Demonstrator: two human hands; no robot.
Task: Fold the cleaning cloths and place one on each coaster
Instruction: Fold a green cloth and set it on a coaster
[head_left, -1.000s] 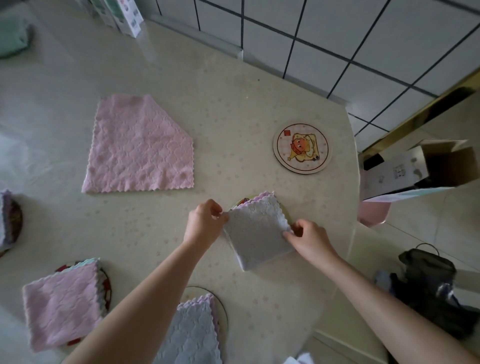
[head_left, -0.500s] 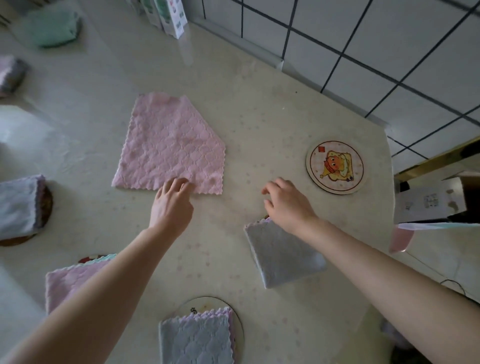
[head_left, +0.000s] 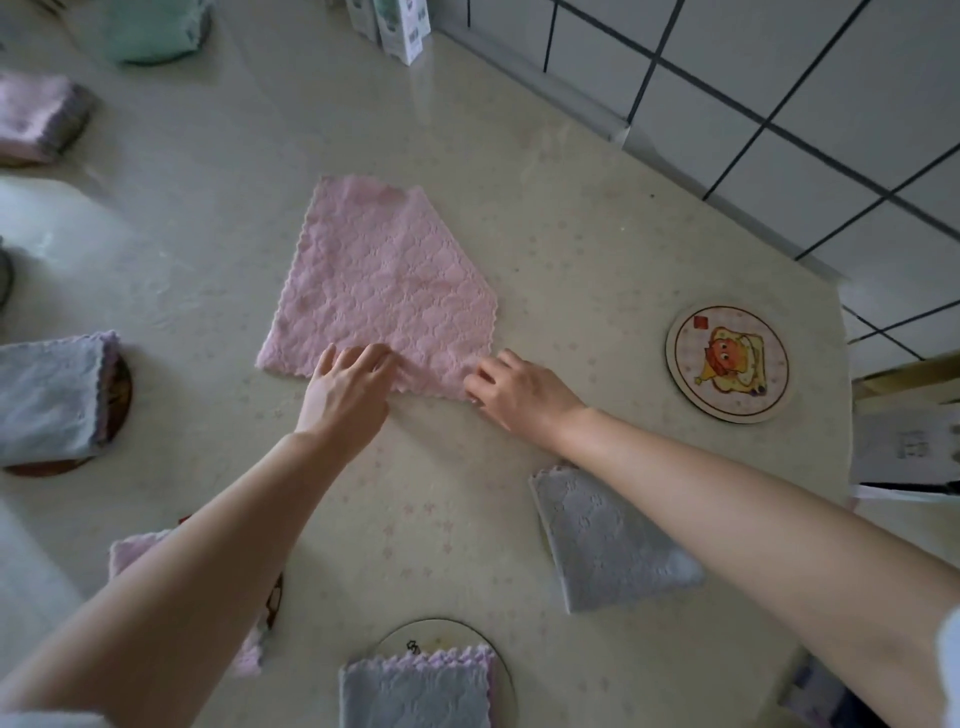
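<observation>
A pink cleaning cloth (head_left: 384, 291) lies spread flat mid-table, its far right corner folded in. My left hand (head_left: 348, 389) pinches its near edge, which is slightly bunched. My right hand (head_left: 519, 389) pinches the near right corner. An empty round coaster with a cartoon print (head_left: 727, 364) sits to the right. A folded grey cloth (head_left: 608, 545) lies under my right forearm and hides whatever is beneath it. Other folded cloths rest on coasters: grey (head_left: 415, 691) at the near edge, grey (head_left: 47, 400) on the left, and pink (head_left: 135, 551) partly behind my left arm.
At the far left lie a folded pink-grey cloth (head_left: 36, 114) and a green cloth (head_left: 150, 31). Small cartons (head_left: 400, 26) stand against the tiled wall (head_left: 779, 104). The table's curved edge (head_left: 847, 415) runs down the right, with a box (head_left: 909, 447) beyond it.
Both hands let go of the folded grey cloth and moved up to the pink cloth's near edge. The right hand has now reached its corner. The view shifted left.
</observation>
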